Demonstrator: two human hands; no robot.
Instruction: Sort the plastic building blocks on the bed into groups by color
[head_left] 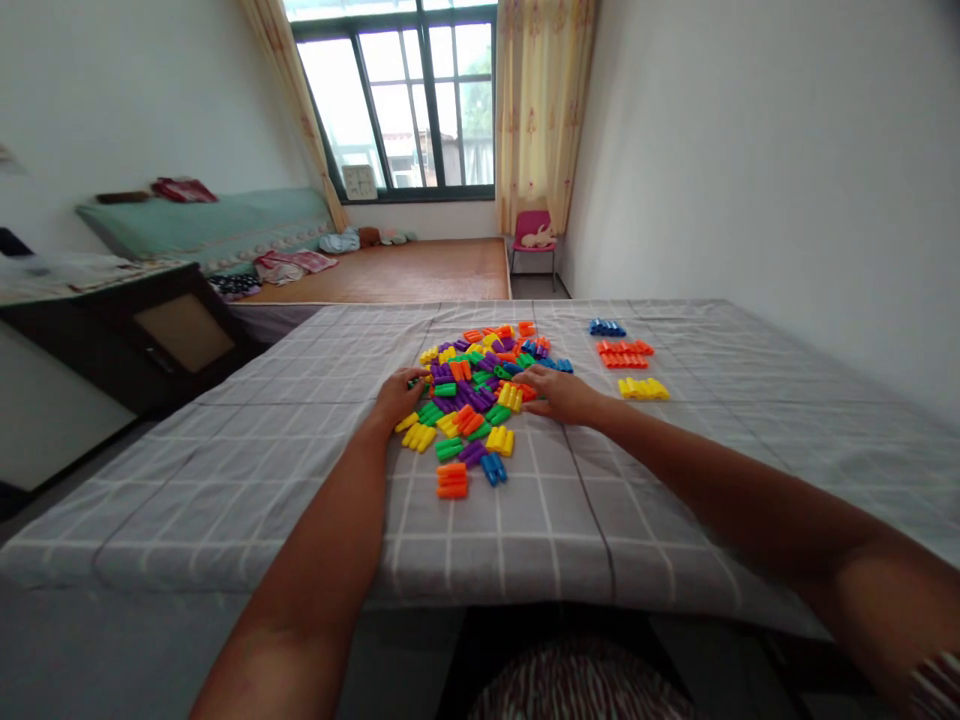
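A heap of small plastic toy pieces (472, 392), each like several short tubes joined side by side, lies on the cloth in purple, green, yellow, orange and blue. At its left edge is my left hand (397, 399), fingers slightly apart near a small green piece. My right hand (561, 394) rests at the right edge, thumb and fingers spread beside a yellow piece (511, 398). Closest to me are an orange piece (452, 481) and a blue piece (493, 468). Some fingertips are hard to make out among the pieces.
Right of the heap are separate groups of blue pieces (607, 327), orange pieces (625, 354) and yellow pieces (643, 388). A grey checked cloth (300, 440) covers the table. Behind stand a bed (435, 268) and a pink chair (532, 225); a dark cabinet (161, 350) is left.
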